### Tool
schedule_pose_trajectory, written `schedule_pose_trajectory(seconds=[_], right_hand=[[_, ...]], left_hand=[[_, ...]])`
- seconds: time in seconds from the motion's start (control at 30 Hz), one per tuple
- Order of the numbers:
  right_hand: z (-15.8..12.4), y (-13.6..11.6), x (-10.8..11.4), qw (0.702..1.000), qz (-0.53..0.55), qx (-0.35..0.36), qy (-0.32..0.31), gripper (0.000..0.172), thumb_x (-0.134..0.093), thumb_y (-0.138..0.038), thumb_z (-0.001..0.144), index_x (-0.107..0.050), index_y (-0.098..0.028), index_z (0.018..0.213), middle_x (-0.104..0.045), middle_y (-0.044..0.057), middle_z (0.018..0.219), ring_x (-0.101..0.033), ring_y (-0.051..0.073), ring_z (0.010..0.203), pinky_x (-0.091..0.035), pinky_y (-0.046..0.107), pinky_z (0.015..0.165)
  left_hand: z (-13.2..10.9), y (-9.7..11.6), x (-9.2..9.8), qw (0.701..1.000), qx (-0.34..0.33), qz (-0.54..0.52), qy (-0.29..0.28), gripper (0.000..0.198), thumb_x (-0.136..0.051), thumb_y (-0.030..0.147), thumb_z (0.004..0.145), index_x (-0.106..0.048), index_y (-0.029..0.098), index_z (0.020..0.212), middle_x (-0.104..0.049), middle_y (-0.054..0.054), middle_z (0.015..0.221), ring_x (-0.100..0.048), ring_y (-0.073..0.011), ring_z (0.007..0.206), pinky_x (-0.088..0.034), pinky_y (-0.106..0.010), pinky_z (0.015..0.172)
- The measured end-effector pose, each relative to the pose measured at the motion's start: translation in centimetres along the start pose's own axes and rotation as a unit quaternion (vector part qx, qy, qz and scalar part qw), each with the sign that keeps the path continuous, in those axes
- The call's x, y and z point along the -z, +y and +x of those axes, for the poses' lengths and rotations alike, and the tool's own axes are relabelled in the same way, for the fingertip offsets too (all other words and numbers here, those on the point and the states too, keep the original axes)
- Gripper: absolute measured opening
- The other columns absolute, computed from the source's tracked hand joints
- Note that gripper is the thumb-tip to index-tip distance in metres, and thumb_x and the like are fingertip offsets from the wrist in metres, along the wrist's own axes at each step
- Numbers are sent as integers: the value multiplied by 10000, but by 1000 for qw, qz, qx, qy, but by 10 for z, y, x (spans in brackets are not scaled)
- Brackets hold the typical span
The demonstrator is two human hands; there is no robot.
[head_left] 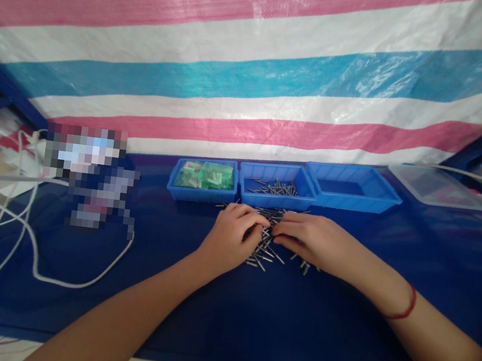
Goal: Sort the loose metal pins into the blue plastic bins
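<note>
A loose heap of thin metal pins (263, 255), which look like pop rivets, lies on the blue table between my hands. My left hand (234, 235) is at the heap's left side, its thumb and index finger closed toward each other. Facing it from the right, my right hand (310, 239) has its fingertips drawn together over the pins. The fingertips of both hands nearly meet, and what they pinch is too small to make out. Just behind the heap, a blue bin (276, 201) holds more of these pins.
Left of the pin bin, another blue bin (201, 195) contains green-and-clear plastic packets (206, 176). A third blue bin (352, 203) stands to the right, beside a translucent lid (442, 190). White cables (74, 285) trail over the table's left side. A striped sheet (253, 82) hangs behind.
</note>
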State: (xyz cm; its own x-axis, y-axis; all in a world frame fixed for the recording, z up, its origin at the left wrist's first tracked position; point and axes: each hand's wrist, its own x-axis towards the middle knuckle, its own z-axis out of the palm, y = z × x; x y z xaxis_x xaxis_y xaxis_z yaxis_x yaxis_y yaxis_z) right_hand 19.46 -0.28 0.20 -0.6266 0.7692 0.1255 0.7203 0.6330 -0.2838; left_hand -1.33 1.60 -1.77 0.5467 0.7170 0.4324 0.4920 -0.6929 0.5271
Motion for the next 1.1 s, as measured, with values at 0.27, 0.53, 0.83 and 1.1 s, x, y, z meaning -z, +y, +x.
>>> schedule_pose_trajectory(seconds=[0.27,0.53,0.83,1.1], right_hand=[[-2,-3,0,999,-39,-38,6,150,-526,-273,901,-608,-189,807,-614,41,809,-617,159,707,-426,268,631],[-2,-9,-1,995,-71,-63,-7,129,-516,-218,875,-621,-193,805,-625,41,818,-631,172,751,-419,268,621],[-5,-14,3,989,-111,-96,-5,99,-502,-174,815,-562,-192,739,-611,32,784,-577,150,640,-327,270,545],[-6,-11,21,984,136,-91,71,85,-531,-147,747,-548,-200,684,-521,-20,644,-465,103,554,-346,240,540]], left_hand=[[0,1,0,1000,3,13,-10,175,-515,147,877,-672,202,933,-659,-53,950,-573,-201,937,-430,-352,834],[1,1,1,1000,4,8,-18,181,-516,149,874,-673,209,940,-660,-52,958,-577,-197,929,-430,-347,820],[1,2,2,1000,0,-5,-9,168,-529,181,878,-659,201,982,-657,-58,972,-570,-210,960,-432,-358,863],[2,12,7,995,-1,-103,8,151,-651,290,822,-635,187,931,-692,-48,940,-611,-194,911,-454,-321,857]])
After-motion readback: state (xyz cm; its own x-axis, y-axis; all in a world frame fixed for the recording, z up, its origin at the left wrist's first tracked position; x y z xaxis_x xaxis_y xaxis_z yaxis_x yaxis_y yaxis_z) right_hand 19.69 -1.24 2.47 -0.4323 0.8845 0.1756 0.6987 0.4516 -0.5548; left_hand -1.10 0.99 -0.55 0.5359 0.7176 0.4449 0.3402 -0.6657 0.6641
